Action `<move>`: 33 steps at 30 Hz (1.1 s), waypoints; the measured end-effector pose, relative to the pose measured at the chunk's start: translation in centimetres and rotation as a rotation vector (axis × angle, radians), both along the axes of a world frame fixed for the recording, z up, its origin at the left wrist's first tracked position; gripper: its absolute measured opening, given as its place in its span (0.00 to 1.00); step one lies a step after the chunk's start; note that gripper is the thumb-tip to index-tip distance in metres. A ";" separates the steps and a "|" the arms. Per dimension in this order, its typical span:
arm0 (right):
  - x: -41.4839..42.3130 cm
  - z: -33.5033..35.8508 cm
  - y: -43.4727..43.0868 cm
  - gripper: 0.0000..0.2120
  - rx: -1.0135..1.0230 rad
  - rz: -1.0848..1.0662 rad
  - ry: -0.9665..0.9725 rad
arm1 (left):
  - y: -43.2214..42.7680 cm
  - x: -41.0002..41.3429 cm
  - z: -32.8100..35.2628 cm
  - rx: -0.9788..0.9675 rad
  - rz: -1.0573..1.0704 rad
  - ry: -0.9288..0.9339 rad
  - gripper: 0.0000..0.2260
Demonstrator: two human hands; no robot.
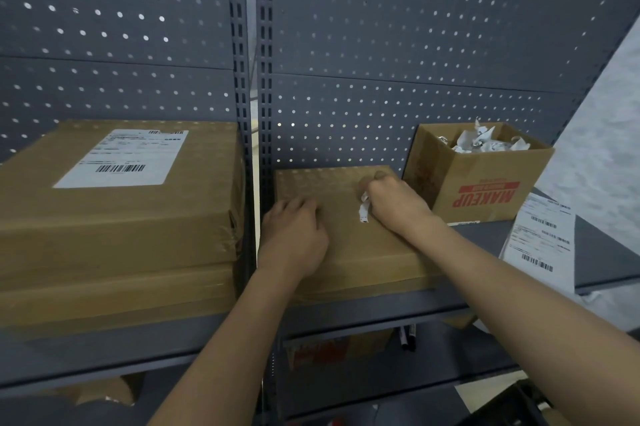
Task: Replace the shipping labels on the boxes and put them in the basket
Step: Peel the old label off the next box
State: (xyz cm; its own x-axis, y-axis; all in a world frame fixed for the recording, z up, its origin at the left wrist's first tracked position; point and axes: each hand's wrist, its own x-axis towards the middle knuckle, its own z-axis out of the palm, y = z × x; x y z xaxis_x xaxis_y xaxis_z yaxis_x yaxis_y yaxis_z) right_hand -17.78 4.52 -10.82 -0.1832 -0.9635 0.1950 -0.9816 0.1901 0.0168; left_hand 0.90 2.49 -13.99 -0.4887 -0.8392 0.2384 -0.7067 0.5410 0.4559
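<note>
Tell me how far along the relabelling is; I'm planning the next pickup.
Looks done: the middle box is nearly bare on top, and torn scraps sit in the open carton. In hand: the right hand pinches a last white strip; the left hand rests on the box. Left: the label sheet lies unused, the labelled left box is untouched, and no box looks put away yet.

Carton (485, 183) R of box (346, 252); post (265, 96) L.
</note>
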 end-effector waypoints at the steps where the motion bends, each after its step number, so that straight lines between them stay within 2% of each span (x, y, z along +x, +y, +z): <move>1: -0.1 0.0 -0.1 0.13 0.005 -0.003 -0.016 | 0.0 0.0 0.0 0.000 -0.001 0.001 0.19; 7: -1.4 0.2 0.7 0.17 -0.112 -0.050 -0.199 | 0.0 0.0 0.0 -0.004 0.000 0.011 0.18; 14: -0.6 -0.5 0.3 0.14 -0.059 -0.012 -0.074 | 0.1 0.1 0.1 -0.001 -0.001 0.007 0.19; 18: -0.8 -0.1 0.4 0.13 -0.037 0.009 -0.065 | 0.1 0.1 0.1 -0.005 -0.001 -0.001 0.19; 22: -1.4 0.3 0.7 0.12 -0.038 0.023 -0.216 | 0.0 0.0 0.1 -0.009 -0.004 -0.008 0.19; 26: -2.2 0.5 0.7 0.11 -0.105 -0.070 -0.404 | 0.0 0.1 0.0 -0.015 -0.002 -0.006 0.19; 33: -2.2 1.0 0.3 0.10 -0.012 -0.006 -0.372 | -0.1 0.0 -0.2 -0.018 -0.001 -0.005 0.19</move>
